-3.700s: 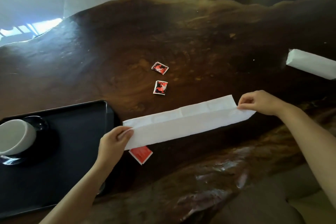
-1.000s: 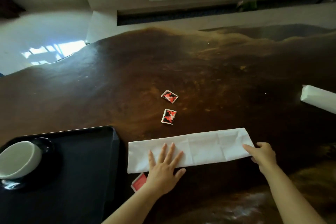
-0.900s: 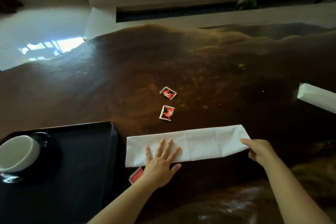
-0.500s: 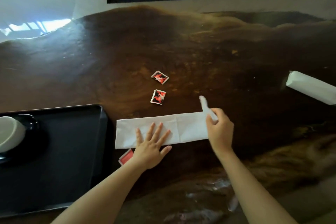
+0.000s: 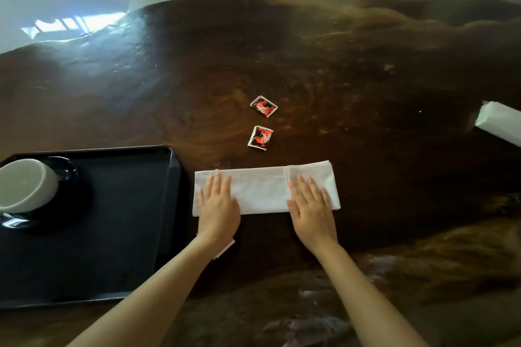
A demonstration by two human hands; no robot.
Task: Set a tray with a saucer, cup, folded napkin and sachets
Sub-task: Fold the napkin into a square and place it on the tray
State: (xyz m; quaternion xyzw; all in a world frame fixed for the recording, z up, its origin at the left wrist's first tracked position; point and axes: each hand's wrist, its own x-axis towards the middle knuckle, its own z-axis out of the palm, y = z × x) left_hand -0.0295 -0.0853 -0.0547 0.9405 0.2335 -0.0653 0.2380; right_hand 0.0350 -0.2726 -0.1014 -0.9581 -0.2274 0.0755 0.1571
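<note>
A white napkin (image 5: 262, 191) lies folded in half on the dark wooden table, just right of the black tray (image 5: 112, 220). My left hand (image 5: 218, 205) presses flat on its left end and my right hand (image 5: 311, 204) presses flat on its right part. A white cup (image 5: 24, 184) stands on a black saucer (image 5: 66, 170) at the tray's left side. Two red and black sachets (image 5: 263, 106) (image 5: 260, 137) lie on the table beyond the napkin. A third red sachet (image 5: 225, 248) peeks out under my left wrist.
A white packet of napkins (image 5: 500, 122) lies at the table's right edge. The table's near edge is uneven and lighter brown. Beyond the far edge is a pale floor with a bright window reflection at the left.
My right hand carried the napkin's right end over to the left, halving its length, then let go. Both hands now press flat on the folded napkin.
</note>
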